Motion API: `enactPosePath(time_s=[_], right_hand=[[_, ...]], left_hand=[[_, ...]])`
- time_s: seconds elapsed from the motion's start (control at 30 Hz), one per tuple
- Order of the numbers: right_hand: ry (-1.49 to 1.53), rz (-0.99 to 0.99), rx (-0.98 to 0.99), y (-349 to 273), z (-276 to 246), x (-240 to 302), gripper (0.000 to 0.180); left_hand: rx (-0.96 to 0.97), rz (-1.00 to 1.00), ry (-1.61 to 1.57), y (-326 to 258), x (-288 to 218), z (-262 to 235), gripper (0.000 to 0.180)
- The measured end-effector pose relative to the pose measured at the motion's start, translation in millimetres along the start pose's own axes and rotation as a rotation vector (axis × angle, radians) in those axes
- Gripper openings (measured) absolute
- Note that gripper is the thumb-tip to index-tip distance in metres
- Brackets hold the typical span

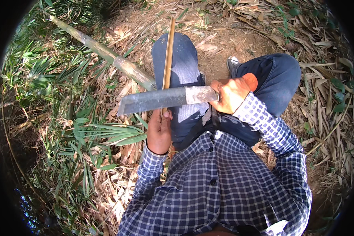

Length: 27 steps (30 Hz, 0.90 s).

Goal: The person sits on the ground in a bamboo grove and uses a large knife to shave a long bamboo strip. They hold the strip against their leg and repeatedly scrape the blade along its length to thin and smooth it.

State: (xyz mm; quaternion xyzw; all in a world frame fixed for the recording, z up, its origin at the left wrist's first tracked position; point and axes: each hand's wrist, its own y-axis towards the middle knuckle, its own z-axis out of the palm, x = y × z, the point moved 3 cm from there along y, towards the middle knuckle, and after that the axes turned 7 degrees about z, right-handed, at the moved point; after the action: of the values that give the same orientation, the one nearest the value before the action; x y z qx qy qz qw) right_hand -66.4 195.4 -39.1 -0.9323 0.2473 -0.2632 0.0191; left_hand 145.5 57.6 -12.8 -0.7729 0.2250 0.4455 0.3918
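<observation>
Along the left leg of the dark-blue denim trousers (179,51), a narrow yellow-brown bamboo strip (168,59) extends forward, its near end gripped by the left hand (160,131). The right hand (229,94) is closed around a broad grey metal machete (153,99), its blade crossing over the strip; contact cannot be determined.

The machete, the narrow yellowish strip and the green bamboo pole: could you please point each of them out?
Machete (173,97), head view: flat of its blade.
Narrow yellowish strip (169,53), head view: its visible upper length.
Green bamboo pole (102,50), head view: middle of its visible length.
</observation>
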Motion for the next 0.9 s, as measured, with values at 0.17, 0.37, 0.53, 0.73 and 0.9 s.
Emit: enactPosePath(time_s=[0.17,0.37,0.53,0.73,0.9], right_hand=[[0.026,0.100,-0.043,18.6,-1.6,-12.6,0.031],[-0.010,0.048,0.036,21.0,0.1,-15.0,0.032],[0.022,0.079,-0.055,33.5,-6.4,-10.4,0.030],[0.011,0.111,-0.135,50.5,-7.8,-29.3,0.031],[-0.011,0.090,-0.035,49.0,-5.8,-24.2,0.028]], left_hand=[[-0.055,0.032,-0.021,-0.9,-9.6,-0.3,0.043],[-0.085,0.058,-0.101,-7.8,-1.3,0.6,0.036],[-0.091,0.006,-0.167,-8.6,-5.1,-0.8,0.027],[-0.114,0.030,-0.179,-14.2,-3.0,2.2,0.021],[-0.071,0.004,-0.221,-17.2,0.0,-1.7,0.021]])
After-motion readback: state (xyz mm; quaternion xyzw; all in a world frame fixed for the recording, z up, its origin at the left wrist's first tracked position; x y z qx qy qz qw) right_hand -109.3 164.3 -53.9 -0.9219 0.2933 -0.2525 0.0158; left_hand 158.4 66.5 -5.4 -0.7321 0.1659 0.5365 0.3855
